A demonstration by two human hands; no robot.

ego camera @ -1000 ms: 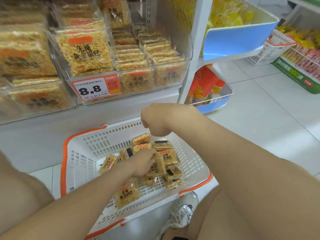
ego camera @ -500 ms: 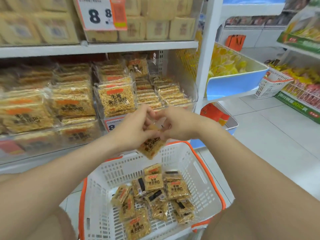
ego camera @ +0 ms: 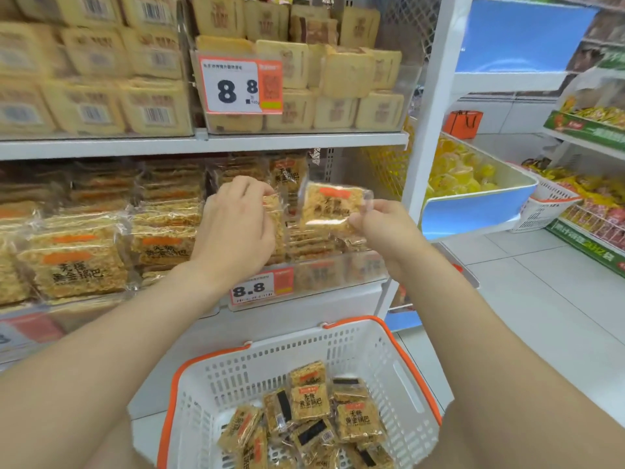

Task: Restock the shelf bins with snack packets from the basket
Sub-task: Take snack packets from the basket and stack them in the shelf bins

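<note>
In the head view, the left hand (ego camera: 236, 228) grips a rice-crisp packet (ego camera: 275, 216) edge-on inside the clear shelf bin (ego camera: 341, 270). The right hand (ego camera: 382, 228) pinches a second packet (ego camera: 329, 208) by its lower corner, face toward the camera, just above the same bin's front wall. Below the arms, the white basket (ego camera: 399, 363) with an orange rim sits near the shelf base, with loose packets (ego camera: 311, 401) piled in it.

the basket (ego camera: 338, 346) stands below the shelf bin (ego camera: 338, 274), with packets (ego camera: 311, 404) in it. the left grip (ego camera: 233, 228) holds a packet (ego camera: 274, 214) over the bin, just left of a second packet (ego camera: 329, 206) in the right grip (ego camera: 382, 225).
</note>
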